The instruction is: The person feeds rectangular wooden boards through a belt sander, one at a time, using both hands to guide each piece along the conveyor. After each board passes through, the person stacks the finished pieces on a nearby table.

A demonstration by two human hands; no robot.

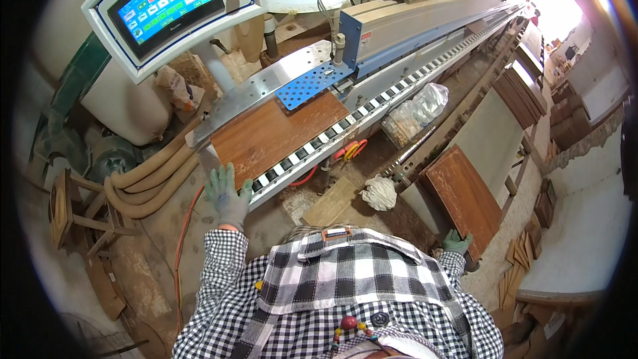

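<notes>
My left hand, in a grey-green glove, is open with fingers spread at the near end of a reddish-brown wooden board. That board lies flat on the machine's infeed, its far end partly beneath a blue perforated plate. One long side rests along the black-and-white roller track. Off to the right, my right hand, gloved too, grips the near edge of a second reddish-brown board. This board lies on a grey panel; some of the right fingers are hidden.
A control panel with lit screen stands at upper left. Beige hoses and a wooden stool are at left. A crumpled white cloth and a plastic bag sit between machine and panels. Stacked brown boards stand farther right.
</notes>
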